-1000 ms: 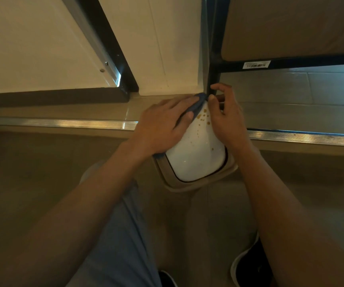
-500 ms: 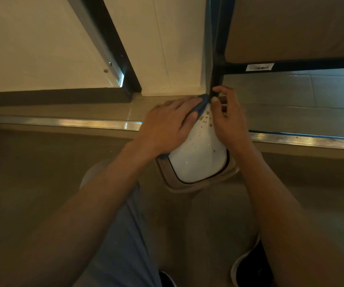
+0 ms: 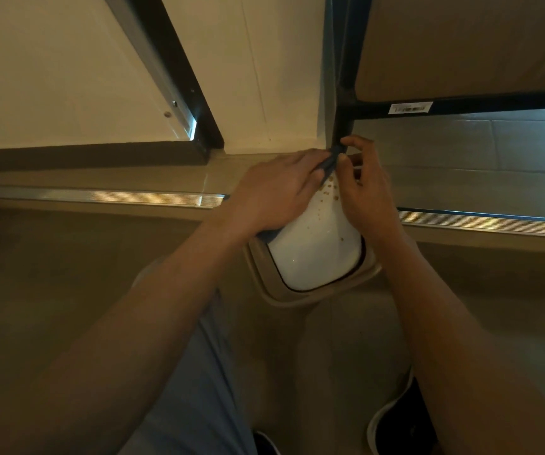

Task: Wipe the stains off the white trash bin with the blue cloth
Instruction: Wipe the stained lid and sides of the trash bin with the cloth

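Hands [image 3: 317, 188] on blue cloth [image 3: 328, 165], stained bin [image 3: 317, 251]

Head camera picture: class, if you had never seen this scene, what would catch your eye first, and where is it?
The white trash bin at the centre stands out, bright against the dim tan floor, with brown stains speckling its far end. Both hands meet there: the left hand lies flat on the blue cloth, while the right hand pinches the cloth's far end.
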Motion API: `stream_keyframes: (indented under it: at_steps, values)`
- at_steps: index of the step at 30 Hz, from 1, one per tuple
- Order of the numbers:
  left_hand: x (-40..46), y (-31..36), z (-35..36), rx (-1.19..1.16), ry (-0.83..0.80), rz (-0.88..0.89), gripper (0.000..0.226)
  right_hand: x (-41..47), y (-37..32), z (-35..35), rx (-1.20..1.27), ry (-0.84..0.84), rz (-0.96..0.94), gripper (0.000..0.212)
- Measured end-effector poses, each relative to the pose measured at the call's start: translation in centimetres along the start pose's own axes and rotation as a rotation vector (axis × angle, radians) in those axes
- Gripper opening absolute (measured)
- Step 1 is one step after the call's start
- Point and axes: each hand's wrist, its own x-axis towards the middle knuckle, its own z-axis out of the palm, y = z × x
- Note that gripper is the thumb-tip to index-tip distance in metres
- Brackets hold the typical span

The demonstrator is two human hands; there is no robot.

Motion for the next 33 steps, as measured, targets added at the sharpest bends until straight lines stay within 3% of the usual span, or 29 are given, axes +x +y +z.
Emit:
stream_keyframes:
  at_steps: [5, 8, 11, 14, 19, 23, 27, 33]
  values:
    - [-3.6, -3.8, -0.4, -0.164, 0.023, 0.022, 0.054, 0.0, -0.4, 0.2, -0.001, -0.026, 0.029, 0.033]
    - [-1.7, -3.7, -1.0, -0.259, -0.023, -0.151, 0.049, -0.1, -0.3, 0.3, -0.012, -0.019, 0.04, 0.033]
    - [1.4, -1.4, -1.0, -0.135, -0.091, -0.265, 0.046, -0.1, -0.2, 0.2, -0.008, -0.008, 0.024, 0.031]
    - [1.5, 0.2, -0.4, -0.031, -0.009, -0.129, 0.046, 0.0, -0.2, 0.1, -0.004, 0.009, 0.008, 0.03]
    - [-3.0, -2.4, -0.2, -0.086, 0.042, 0.056, 0.054, -0.1, -0.4, 0.3, -0.011, -0.001, 0.004, 0.031]
    - [-2.0, -3.9, -0.6, -0.25, 0.019, -0.096, 0.048, -0.1, -0.4, 0.3, -0.035, -0.004, 0.022, 0.031]
    - [1.6, -1.3, -0.8, -0.111, -0.065, -0.243, 0.046, 0.1, -0.4, 0.1, -0.017, -0.008, 0.035, 0.028]
    - [-2.5, -1.5, 0.0, -0.047, 0.061, 0.045, 0.053, -0.2, -0.5, 0.2, -0.008, -0.016, 0.006, 0.03]
